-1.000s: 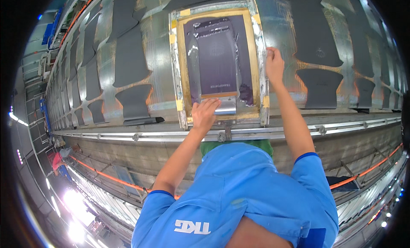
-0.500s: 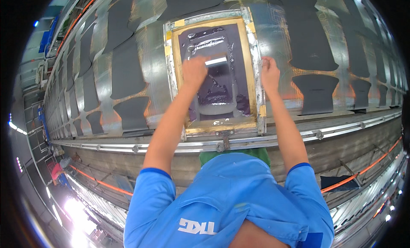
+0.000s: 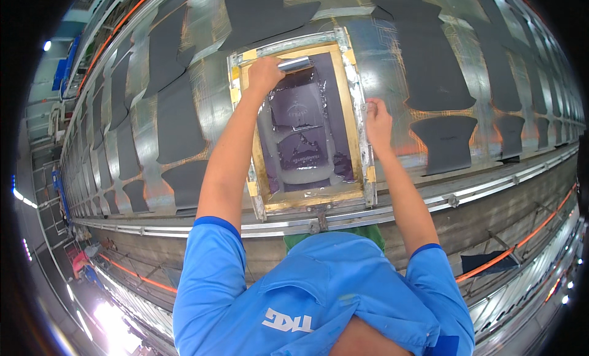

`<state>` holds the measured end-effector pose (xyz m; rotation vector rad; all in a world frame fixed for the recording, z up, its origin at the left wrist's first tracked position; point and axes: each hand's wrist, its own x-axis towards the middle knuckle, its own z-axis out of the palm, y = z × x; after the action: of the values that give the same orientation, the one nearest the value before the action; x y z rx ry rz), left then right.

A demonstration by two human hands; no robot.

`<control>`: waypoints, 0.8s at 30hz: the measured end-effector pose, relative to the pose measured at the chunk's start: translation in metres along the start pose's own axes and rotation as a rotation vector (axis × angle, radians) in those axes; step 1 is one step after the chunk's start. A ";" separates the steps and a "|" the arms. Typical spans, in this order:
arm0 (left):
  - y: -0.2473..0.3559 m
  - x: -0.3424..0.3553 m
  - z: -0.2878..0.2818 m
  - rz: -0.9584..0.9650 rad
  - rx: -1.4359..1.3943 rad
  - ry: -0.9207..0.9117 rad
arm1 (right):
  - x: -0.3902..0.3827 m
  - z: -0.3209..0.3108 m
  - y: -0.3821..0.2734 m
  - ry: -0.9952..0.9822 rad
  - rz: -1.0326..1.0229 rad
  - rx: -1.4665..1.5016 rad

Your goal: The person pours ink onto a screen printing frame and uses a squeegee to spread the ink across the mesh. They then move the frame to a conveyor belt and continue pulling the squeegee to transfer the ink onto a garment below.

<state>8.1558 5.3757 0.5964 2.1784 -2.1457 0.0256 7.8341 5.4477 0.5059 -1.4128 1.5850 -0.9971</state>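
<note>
A screen-printing frame with metal rails lies on the long table, its purple mesh smeared with wet, shiny ink. My left hand is closed around a squeegee near the mesh's far end; the hand hides part of its handle. At the frame's right rail, my right hand has its fingers curled against the outer edge, gripping it. Pale printed marks and a lighter rounded outline show through the mesh.
Dark cut fabric pieces lie across the shiny table on both sides of the frame. A metal rail runs along the near table edge. Orange cables stretch along the aisle behind me.
My left hand has carried the squeegee toward the far end of the mesh, uncovering more of the printed marks. My right hand stays at the right rail. The view has shifted slightly.
</note>
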 end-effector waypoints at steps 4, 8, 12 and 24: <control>0.006 -0.007 0.011 -0.029 0.058 -0.013 | -0.007 0.000 0.005 -0.002 -0.030 0.023; 0.033 -0.066 0.010 -0.010 0.066 -0.015 | 0.001 0.005 0.010 0.022 -0.079 0.026; 0.060 -0.175 0.023 0.048 -0.053 0.076 | 0.004 0.007 0.010 0.028 -0.094 0.045; 0.123 -0.353 0.001 -0.003 -0.271 0.133 | 0.018 -0.001 -0.002 0.063 -0.178 -0.018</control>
<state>8.0273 5.7265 0.5768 1.9689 -1.9466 -0.1108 7.8322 5.4297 0.5074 -1.5702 1.5366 -1.1438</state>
